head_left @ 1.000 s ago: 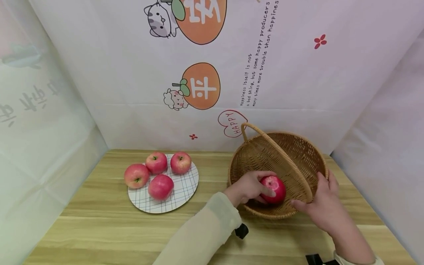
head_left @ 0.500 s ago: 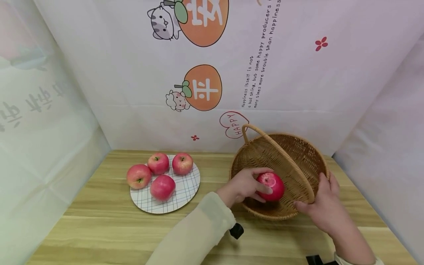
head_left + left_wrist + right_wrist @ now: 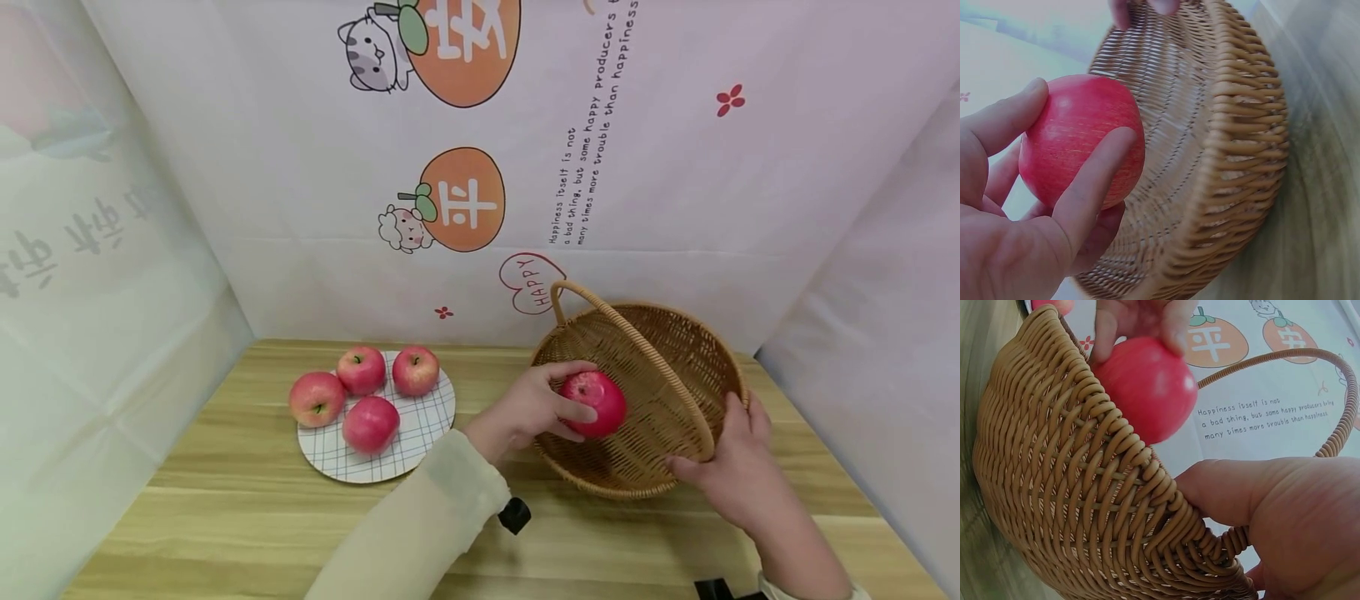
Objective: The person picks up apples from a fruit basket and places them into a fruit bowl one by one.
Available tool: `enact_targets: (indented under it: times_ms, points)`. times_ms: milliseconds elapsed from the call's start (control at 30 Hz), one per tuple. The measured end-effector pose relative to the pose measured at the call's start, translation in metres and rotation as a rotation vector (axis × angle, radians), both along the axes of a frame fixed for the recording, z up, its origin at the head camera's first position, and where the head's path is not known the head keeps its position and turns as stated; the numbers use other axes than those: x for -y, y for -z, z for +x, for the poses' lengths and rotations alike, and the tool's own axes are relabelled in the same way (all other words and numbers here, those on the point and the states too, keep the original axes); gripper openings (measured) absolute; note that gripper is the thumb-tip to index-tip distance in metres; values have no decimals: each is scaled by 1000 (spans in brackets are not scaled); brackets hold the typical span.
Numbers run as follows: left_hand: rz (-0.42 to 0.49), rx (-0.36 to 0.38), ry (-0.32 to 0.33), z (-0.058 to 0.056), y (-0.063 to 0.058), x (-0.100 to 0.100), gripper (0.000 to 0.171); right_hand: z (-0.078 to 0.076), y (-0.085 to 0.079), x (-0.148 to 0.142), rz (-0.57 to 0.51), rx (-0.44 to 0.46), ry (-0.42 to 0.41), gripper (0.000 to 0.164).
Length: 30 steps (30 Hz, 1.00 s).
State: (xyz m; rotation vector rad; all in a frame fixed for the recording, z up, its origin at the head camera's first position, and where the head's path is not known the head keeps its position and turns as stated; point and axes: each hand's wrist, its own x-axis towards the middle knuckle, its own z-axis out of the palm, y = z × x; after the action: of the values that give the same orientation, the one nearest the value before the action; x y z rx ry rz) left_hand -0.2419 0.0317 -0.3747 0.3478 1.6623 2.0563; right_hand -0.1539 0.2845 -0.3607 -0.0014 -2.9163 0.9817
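Observation:
In the head view, my left hand (image 3: 532, 407) holds a red apple (image 3: 600, 408) by its sides, over the left part of a round wicker basket (image 3: 693, 354). The left wrist view shows thumb and fingers spread around this apple (image 3: 1079, 131), with the basket's rim (image 3: 1210, 156) beyond it. On the basket's right side, my right hand (image 3: 731, 471) grips the rim by the foot of the arched handle (image 3: 652, 354). Close up in the right wrist view, the thumb (image 3: 1229, 487) lies over the woven edge, and the apple (image 3: 1154, 387) is level with the rim or above it.
A white checked plate (image 3: 322, 454) bears several apples (image 3: 371, 425) on the left of the wooden table (image 3: 225, 517). Printed cloth (image 3: 637, 183) hangs behind and at both sides. Black pieces (image 3: 514, 515) show near both wrists.
The left hand has moved left and up with the apple, from low inside the basket to its left edge. The right hand has stayed at the rim.

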Motion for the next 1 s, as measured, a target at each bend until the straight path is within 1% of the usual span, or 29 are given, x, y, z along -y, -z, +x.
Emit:
enact_targets:
  times_ms: [100, 300, 400, 567, 700, 800, 900, 1000]
  points:
    - [-2, -11, -10, 1, -6, 8, 61, 0, 0, 0, -1, -3, -2, 126]
    - [-19, 3, -67, 4, -17, 21, 62, 0, -1, 0, -5, 30, -1, 126]
    - [-24, 0, -104, 5, -22, 29, 64, -1, -2, 0, -7, 44, -1, 126]
    - [-24, 5, -188, 4, -26, 45, 65, 0, -2, 0, -10, 46, -7, 126]
    - [-42, 16, -265, 3, -25, 58, 64, 0, -2, -1, -15, 51, -10, 126]
    - [-66, 12, -327, 1, -21, 68, 64, 0, -1, -1, -21, 60, -9, 127]
    - [-98, -8, -383, -1, -12, 78, 64, -1, 1, -2, -24, 56, -13, 127]
    - [-121, -24, -419, -3, -2, 87, 63, -1, 2, -3, -26, 49, -18, 128]
